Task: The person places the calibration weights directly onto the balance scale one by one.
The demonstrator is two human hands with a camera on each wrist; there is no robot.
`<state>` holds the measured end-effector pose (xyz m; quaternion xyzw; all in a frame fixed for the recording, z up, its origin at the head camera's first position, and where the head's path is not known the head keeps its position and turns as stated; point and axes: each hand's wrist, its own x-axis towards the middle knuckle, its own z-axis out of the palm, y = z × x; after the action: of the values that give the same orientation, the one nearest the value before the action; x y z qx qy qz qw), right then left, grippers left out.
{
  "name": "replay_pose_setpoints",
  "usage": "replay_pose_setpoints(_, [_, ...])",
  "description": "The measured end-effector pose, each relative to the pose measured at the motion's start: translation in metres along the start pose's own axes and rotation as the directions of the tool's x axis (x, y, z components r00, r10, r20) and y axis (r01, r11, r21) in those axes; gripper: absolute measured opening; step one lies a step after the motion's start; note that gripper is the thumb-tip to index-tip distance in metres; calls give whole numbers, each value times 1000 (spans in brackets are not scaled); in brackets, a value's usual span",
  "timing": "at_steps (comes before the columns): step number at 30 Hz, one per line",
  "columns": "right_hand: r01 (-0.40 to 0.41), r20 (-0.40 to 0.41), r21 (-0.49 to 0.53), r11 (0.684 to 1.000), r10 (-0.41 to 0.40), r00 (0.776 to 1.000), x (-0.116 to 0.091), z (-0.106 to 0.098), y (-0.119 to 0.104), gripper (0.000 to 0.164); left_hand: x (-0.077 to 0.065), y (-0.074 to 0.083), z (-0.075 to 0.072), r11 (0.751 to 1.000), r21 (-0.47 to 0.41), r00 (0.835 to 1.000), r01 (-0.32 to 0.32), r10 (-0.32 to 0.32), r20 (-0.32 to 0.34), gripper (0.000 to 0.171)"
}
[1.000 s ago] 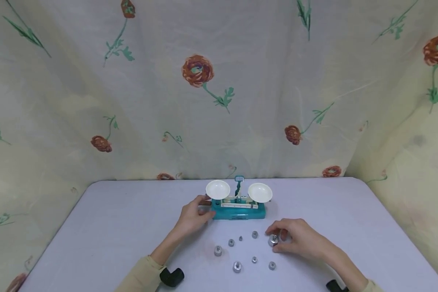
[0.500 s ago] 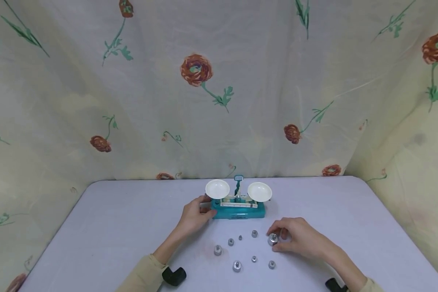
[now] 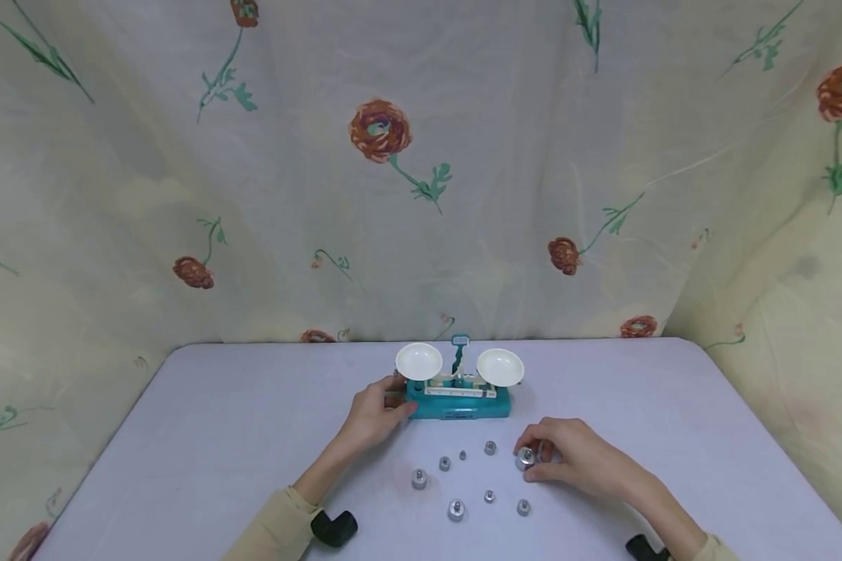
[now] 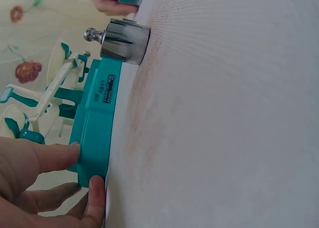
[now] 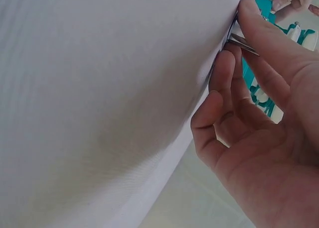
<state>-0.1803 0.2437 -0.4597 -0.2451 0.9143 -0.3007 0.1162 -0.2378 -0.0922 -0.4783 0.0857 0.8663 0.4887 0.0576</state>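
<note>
A teal balance scale (image 3: 461, 407) with two white pans (image 3: 419, 361) stands at the back middle of the table. My left hand (image 3: 372, 414) grips the left end of its base; in the left wrist view, the thumb (image 4: 95, 198) is at the base's lower edge and a finger lies across its top. To the right and nearer, my right hand (image 3: 574, 453) pinches the large metal weight (image 3: 525, 458) between thumb and fingers, at table level. The right wrist view shows only a sliver of this weight (image 5: 243, 43), the fingers hiding the rest.
Several smaller metal weights stand loose in front of the scale, among them a larger one (image 3: 456, 510) nearest me and another (image 3: 419, 479) at the left. A flowered cloth (image 3: 267, 171) hangs behind the table (image 3: 217, 436).
Both hands stay in place, the left on the scale and the right on the large weight. Only a very slight shift of the whole head view shows.
</note>
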Motion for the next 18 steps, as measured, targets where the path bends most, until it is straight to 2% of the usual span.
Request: replay_pose_setpoints(18, [7,-29,-60,998,-9,1000,0,-4,-4,30,0,1,0,1000,7,1000,-8,8,-5,51])
